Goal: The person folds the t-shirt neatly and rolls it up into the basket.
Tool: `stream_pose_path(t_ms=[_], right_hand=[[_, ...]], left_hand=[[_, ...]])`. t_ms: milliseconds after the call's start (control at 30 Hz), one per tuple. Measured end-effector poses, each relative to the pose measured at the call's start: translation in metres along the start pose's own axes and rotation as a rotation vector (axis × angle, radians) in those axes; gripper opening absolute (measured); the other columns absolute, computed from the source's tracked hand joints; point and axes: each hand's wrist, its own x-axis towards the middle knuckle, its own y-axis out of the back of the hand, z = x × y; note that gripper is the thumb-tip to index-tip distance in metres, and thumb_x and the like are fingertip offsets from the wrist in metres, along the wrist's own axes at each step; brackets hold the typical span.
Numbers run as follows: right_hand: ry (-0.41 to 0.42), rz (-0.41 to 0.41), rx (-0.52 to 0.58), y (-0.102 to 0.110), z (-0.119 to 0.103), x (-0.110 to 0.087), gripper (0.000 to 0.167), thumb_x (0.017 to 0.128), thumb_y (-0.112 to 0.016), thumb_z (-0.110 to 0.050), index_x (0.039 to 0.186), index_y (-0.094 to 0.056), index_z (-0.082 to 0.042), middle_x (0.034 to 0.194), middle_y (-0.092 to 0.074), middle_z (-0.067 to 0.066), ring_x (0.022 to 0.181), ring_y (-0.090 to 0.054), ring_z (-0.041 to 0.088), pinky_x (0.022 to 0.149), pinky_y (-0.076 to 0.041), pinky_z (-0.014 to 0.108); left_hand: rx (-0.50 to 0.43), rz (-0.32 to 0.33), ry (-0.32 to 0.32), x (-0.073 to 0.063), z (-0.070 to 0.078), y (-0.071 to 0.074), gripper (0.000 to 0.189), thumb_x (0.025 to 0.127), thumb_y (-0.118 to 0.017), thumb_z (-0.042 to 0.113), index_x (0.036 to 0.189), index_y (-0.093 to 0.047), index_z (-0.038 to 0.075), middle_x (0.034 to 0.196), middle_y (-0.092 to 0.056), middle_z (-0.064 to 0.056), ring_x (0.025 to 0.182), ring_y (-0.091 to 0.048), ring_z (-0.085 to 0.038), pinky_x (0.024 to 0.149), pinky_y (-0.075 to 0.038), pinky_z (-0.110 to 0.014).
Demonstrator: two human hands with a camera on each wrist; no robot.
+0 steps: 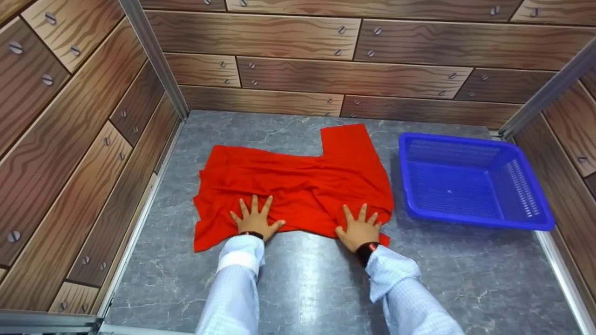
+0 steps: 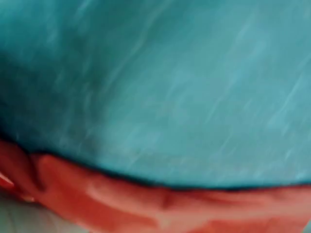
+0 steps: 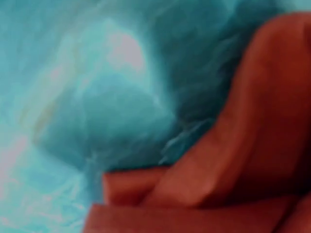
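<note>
A red shirt (image 1: 288, 181) lies spread and wrinkled on the grey marbled surface, one sleeve (image 1: 347, 139) pointing away at the right. My left hand (image 1: 256, 222) rests on its near edge, left of the middle, with straight, spread fingers. Nearer the right end, my right hand (image 1: 361, 231) presses on the same edge, fingers also spread. A small corner of red cloth shows beside the right wrist. In the left wrist view the shirt's edge (image 2: 160, 208) runs along the bottom; in the right wrist view red folds (image 3: 233, 160) stand up at the right.
A blue plastic basket (image 1: 475, 221) with perforated sides stands right of the shirt; no contents show in it. Wood-patterned walls (image 1: 298, 39) with metal corner posts (image 1: 160, 60) enclose the surface at the back, left and right.
</note>
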Motion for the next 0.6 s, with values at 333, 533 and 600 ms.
stream_pose_path(t_ms=[333,533,600], right_hand=[[0.326,0.458,-0.014,-0.010,0.046,-0.052,0.052,0.064,-0.079,-0.027,0.104,-0.059,-0.001,0.104,-0.061,0.020,0.082,-0.063,0.041,0.066,-0.052,0.053],[0.079,0.236,0.590,0.016,0.071,-0.040,0.009,0.083,-0.064,-0.009,0.082,-0.063,0.000,0.073,-0.063,0.003,0.063,-0.056,0.016,0.058,-0.045,0.030],[-0.085,0.146,0.896,0.027,0.075,-0.033,0.016,0.090,-0.057,-0.009,0.090,-0.066,0.004,0.069,-0.061,-0.005,0.066,-0.054,0.007,0.062,-0.043,0.022]], left_hand=[[0.216,0.566,-0.478,-0.048,-0.039,-0.006,0.031,0.078,-0.069,0.028,0.098,-0.057,0.008,0.097,-0.056,-0.012,0.087,-0.059,-0.031,0.070,-0.050,-0.043],[0.231,0.599,-0.298,-0.049,-0.058,0.013,0.011,0.085,-0.051,0.011,0.090,-0.059,0.004,0.084,-0.061,-0.014,0.074,-0.062,-0.034,0.064,-0.051,-0.044],[0.139,0.568,-0.259,-0.046,-0.067,0.022,0.007,0.083,-0.056,0.009,0.087,-0.058,0.003,0.083,-0.063,-0.015,0.077,-0.063,-0.037,0.068,-0.051,-0.047]])
